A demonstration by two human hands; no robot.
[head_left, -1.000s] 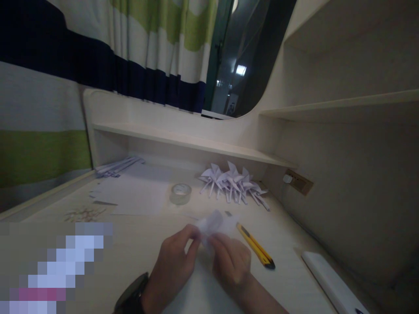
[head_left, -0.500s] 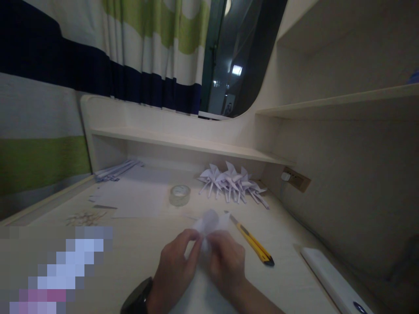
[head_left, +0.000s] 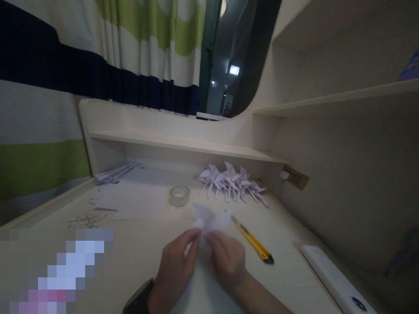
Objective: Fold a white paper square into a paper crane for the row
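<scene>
I'd keep the creases sharp here, pinching close to the fold so the white paper (head_left: 209, 218) doesn't slip. My left hand (head_left: 175, 266) pinches the paper's left edge, fingers curled tight, and my right hand (head_left: 227, 259) pinches its right, both low over the tabletop (head_left: 137, 244). Tape (head_left: 179, 195) lies beyond, a knife (head_left: 253, 242) to the right.

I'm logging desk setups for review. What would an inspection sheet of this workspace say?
Surface: pale wooden desk, dimly lit.
Job's things: folded white paper piece, pinched by both hands.
Clutter: tape roll, yellow utility knife, pile of folded paper shapes, loose sheets, paper strips, white flat device.
Hands: left hand and right hand, fingers closed on the paper.
Cables: nothing seen.
Surroundings: shelf, striped curtain, wall socket.
</scene>
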